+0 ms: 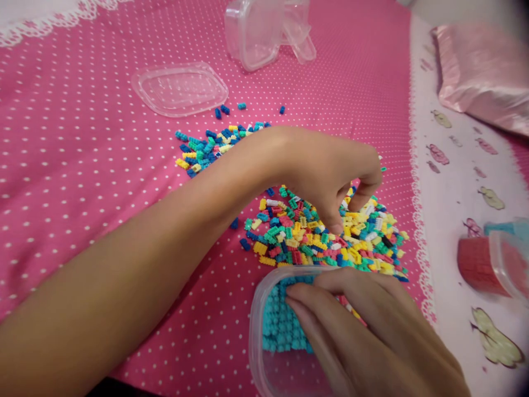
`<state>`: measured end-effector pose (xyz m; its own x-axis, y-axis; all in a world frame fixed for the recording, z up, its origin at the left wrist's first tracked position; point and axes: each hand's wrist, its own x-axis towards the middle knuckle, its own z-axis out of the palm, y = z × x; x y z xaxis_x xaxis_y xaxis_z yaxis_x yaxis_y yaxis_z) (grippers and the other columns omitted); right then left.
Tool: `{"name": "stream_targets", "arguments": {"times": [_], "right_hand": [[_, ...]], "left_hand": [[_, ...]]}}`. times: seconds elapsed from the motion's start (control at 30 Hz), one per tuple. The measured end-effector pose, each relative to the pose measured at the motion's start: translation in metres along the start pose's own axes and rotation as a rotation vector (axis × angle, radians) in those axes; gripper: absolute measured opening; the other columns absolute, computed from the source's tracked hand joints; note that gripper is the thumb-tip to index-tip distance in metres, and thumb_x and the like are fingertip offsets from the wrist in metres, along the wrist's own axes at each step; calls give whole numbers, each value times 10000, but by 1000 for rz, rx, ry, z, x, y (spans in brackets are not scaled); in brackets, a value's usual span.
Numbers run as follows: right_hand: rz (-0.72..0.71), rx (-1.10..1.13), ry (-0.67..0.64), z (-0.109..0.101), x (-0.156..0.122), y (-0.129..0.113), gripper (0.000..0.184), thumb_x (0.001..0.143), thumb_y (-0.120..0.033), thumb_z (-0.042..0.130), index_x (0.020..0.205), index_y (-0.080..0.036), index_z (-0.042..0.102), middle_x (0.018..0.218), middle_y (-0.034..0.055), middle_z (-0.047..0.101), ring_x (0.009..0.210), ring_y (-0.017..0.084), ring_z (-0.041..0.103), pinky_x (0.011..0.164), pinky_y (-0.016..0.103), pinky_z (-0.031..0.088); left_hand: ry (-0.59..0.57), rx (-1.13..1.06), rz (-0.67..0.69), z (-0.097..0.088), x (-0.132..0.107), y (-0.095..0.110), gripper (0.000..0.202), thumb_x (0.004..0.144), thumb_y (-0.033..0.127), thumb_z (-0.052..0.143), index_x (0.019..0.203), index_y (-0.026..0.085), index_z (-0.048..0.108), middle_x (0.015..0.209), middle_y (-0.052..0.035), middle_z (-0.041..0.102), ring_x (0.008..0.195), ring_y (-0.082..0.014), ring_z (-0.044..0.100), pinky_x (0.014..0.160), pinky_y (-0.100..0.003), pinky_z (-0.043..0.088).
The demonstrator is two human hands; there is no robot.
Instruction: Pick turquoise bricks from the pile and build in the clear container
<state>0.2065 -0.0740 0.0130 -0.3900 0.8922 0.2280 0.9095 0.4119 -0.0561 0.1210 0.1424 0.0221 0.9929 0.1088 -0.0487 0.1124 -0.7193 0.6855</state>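
Note:
My left hand (330, 171) reaches across a heap of small mixed-colour bricks (326, 237) on the pink dotted cloth, its fingers curled down and pinched into the pile. What it pinches is too small to make out. My right hand (372, 325) lies over a clear plastic tub (264, 342) near the front edge, fingers stretched flat across its opening. Several light-blue bricks (281, 320) fill the tub. A smaller heap of mostly blue and yellow bricks (210, 146) lies behind my left forearm.
A clear lid (179, 88) lies flat at the back, with empty clear tubs (264, 30) behind it. At the right edge stands a tub of red bricks (483, 264). A shiny pink cushion (483, 71) sits at the far right.

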Motion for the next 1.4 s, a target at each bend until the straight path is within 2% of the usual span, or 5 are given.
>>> {"name": "stream_targets", "arguments": {"times": [0.3,0.57,0.7,1.13,1.4], "right_hand": [[-6,44,-25,1,-1,4,174,1012,-137,491,1004,-223,642,846,-2,674,778,152,644,732,317,445],[18,-24,33,-5,-9,15,183,955,-210,637,1134,-208,676,929,6,723,862,152,639,824,293,455],[7,-55,-47,-2,-12,18,165,986,-288,600,1121,-233,678,898,-3,710,790,157,631,789,325,430],[-35,-57,-52,-1,-11,17,178,983,-224,576,1135,-213,667,892,-10,716,770,147,648,803,328,424],[184,53,90,-16,-2,20,90,962,-331,616,1046,-320,647,791,-92,686,674,102,623,674,255,442]], "left_hand": [[5,45,-18,0,-2,3,339,736,344,805,1021,211,678,761,45,682,799,-155,622,667,-239,330],[-5,49,-46,0,-1,5,308,739,246,780,1033,227,692,761,50,687,817,-160,626,671,-240,329],[-6,37,-57,0,-1,5,296,741,225,785,1020,230,687,756,52,681,810,-158,621,662,-237,321],[-8,53,-81,0,-1,7,288,755,299,826,994,228,682,735,60,664,789,-145,618,665,-239,345],[-61,130,-125,-8,-8,2,194,751,124,721,913,230,726,704,66,677,674,-115,578,629,-248,329]]}}
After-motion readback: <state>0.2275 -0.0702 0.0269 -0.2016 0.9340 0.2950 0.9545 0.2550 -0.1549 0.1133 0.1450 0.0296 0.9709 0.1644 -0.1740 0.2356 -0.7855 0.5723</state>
